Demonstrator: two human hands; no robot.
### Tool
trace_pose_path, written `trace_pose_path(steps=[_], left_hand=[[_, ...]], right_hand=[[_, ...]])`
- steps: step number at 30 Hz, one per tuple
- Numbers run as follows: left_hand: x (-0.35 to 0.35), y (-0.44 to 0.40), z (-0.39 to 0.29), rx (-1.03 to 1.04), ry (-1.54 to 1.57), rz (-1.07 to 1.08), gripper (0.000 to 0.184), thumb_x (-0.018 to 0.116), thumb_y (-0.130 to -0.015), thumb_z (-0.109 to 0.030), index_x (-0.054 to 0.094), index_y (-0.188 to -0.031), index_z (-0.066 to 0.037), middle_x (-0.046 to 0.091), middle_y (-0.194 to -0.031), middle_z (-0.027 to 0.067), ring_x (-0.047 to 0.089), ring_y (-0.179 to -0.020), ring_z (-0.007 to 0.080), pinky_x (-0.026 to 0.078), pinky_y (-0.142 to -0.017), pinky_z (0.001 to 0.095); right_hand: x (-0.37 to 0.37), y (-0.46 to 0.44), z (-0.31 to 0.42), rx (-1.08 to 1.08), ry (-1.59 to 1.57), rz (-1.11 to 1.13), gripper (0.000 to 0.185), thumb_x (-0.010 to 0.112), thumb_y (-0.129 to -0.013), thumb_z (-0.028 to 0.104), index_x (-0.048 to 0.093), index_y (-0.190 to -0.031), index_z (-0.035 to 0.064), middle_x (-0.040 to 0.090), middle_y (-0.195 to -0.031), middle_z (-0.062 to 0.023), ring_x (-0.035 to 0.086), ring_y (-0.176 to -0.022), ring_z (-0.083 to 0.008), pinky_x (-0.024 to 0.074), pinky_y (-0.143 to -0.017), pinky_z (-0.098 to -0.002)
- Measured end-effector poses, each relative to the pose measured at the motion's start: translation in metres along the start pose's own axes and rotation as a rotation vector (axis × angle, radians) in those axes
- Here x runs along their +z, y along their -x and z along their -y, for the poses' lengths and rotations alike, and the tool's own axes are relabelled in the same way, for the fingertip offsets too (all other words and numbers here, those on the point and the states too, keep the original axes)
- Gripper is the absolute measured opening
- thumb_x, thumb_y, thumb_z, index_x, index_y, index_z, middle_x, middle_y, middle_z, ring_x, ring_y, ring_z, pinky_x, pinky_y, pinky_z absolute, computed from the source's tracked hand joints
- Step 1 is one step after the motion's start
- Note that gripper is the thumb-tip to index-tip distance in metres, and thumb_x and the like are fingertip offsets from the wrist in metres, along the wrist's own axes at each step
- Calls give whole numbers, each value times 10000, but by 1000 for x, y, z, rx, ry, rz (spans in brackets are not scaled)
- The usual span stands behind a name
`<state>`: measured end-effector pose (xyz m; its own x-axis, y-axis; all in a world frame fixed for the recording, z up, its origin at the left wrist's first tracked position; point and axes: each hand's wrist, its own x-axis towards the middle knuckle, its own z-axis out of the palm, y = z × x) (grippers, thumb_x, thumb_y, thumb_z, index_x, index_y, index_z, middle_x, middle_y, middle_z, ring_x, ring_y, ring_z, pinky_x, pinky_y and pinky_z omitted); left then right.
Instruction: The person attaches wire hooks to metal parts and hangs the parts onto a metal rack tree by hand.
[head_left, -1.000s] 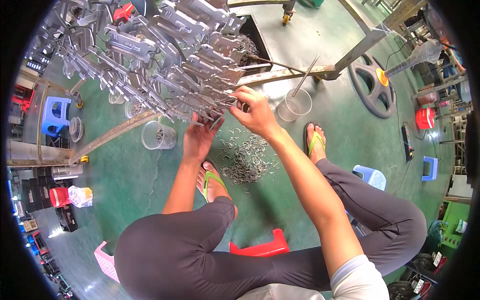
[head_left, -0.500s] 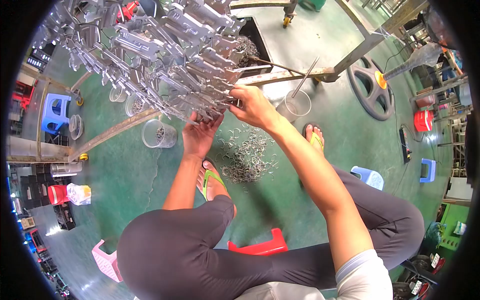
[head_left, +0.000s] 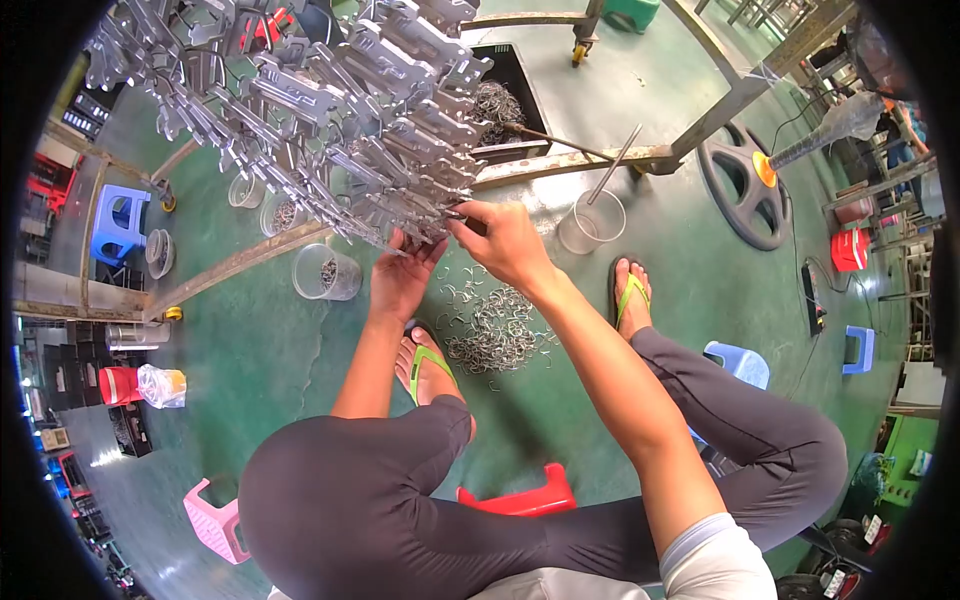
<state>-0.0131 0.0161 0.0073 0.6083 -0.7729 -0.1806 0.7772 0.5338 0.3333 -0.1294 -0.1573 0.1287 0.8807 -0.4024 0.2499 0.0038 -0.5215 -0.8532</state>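
Observation:
A dense cluster of grey stamped metal brackets [head_left: 330, 110] hangs in rows at the upper left. My left hand [head_left: 400, 285] is palm up under its lowest edge, with the fingers curled around the end of a bracket; the fingertips are partly hidden. On the right side of that edge my right hand [head_left: 505, 240] is closed, thumb and forefinger pinched against the brackets. What sits in the pinch is too small to make out. Below the hands, a pile of small curved metal hooks [head_left: 495, 335] lies on the green floor between my feet.
A clear plastic tub [head_left: 592, 222] with a rod leaning in it stands to the right. Another clear tub [head_left: 328, 273] holds small metal pieces at left. Behind is a black crate [head_left: 525, 95] of metal bits. A rusty wheeled frame [head_left: 570, 163] crosses there. A red stool [head_left: 520, 497] is below.
My right hand has shifted slightly left and down along the brackets' edge. My left hand keeps its place under them. The view has moved a little, and my right knee has opened outward.

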Motion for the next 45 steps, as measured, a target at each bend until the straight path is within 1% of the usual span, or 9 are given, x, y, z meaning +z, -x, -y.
trace_pose_path(steps=[5,11,19,25,31,35,38,41,45], left_hand=[[2,3,2,-16,28,28,374,504,-1058,-227,591,-1313,32,657,-1340,225,613,-1280,369,445,-1170,542],[-4,-2,1,-14,67,-26,383,514,-1046,-229,587,-1306,42,648,-1346,240,608,-1278,403,439,-1174,552],[9,13,-1,41,45,107,392,528,-1028,-228,599,-1288,58,641,-1342,264,592,-1288,441,433,-1176,548],[20,70,8,-186,-497,-76,457,627,-1001,-243,580,-1359,36,646,-1336,224,653,-1224,351,519,-1091,444],[94,92,10,369,-1228,50,486,743,-940,-63,567,-1381,43,679,-1308,188,683,-1179,252,542,-1024,371],[99,83,11,376,-1334,49,448,787,-883,26,633,-1303,49,696,-1273,184,706,-1118,229,576,-976,359],[99,78,4,224,-1204,11,381,783,-890,21,672,-1253,63,710,-1237,190,715,-1101,237,593,-956,359],[103,79,-1,176,-1081,-8,357,778,-906,-9,682,-1236,87,719,-1206,204,725,-1087,264,599,-960,377],[100,83,-3,158,-1049,-16,328,751,-928,-19,684,-1233,83,719,-1193,225,740,-1051,295,599,-956,399]], right_hand=[[2,-9,-8,58,109,157,184,756,-855,205,739,-867,22,653,-738,-265,655,-721,-466,533,-681,-523],[4,-5,-10,14,275,93,197,755,-859,210,716,-843,17,660,-725,-256,660,-737,-482,532,-689,-555],[-9,22,5,55,264,59,189,763,-859,165,720,-916,-10,691,-777,-214,692,-726,-403,519,-663,-498],[-6,56,2,-49,146,13,144,730,-848,128,692,-904,1,679,-877,-174,689,-824,-395,547,-747,-496],[16,80,4,-91,112,-9,212,749,-861,91,609,-964,-30,644,-877,-203,668,-782,-407,535,-695,-478],[26,89,7,-79,110,7,174,717,-882,108,601,-945,-5,640,-909,-205,649,-843,-454,551,-720,-500],[21,87,3,-117,-33,13,169,732,-890,84,666,-992,-34,700,-906,-196,720,-803,-357,581,-687,-435],[8,84,-1,237,-430,107,208,752,-909,61,717,-1067,-69,760,-932,-180,766,-803,-231,615,-689,-349],[-19,68,-9,412,-831,94,272,733,-956,51,685,-1140,-143,751,-1014,-205,770,-904,-258,655,-813,-340]])
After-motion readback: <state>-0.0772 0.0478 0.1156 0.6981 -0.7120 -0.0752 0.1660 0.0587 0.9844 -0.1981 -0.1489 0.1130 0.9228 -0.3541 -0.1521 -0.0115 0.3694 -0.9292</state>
